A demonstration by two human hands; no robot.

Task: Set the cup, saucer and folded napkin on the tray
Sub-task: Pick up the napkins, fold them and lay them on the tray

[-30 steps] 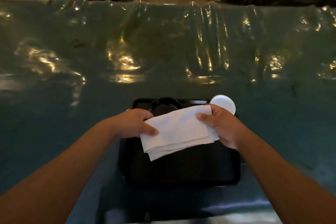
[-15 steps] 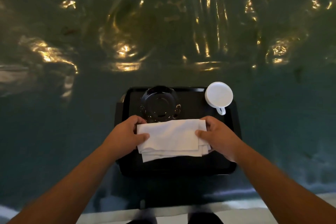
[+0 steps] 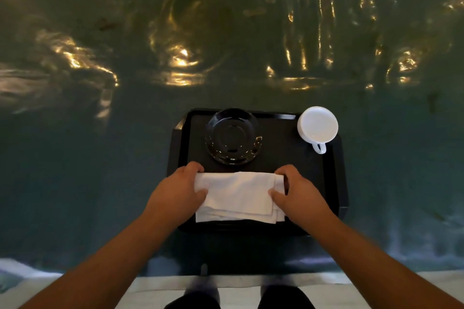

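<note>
A black tray (image 3: pixel 336 178) lies on the table near its front edge. On its far left part sits a black saucer (image 3: pixel 232 136). A white cup (image 3: pixel 317 126) stands at the tray's far right corner, handle toward me. A folded white napkin (image 3: pixel 238 195) lies flat on the tray's near half. My left hand (image 3: pixel 179 192) grips the napkin's left end and my right hand (image 3: pixel 296 193) grips its right end, thumbs on top.
The table (image 3: pixel 226 45) is covered with a glossy, wrinkled green plastic sheet that reflects light. Its front edge runs just below the tray, with a pale floor (image 3: pixel 150 291) and my dark shoes beneath.
Both hands lowered the napkin from above the tray onto its near half. The saucer and cup, partly hidden before, now show fully.
</note>
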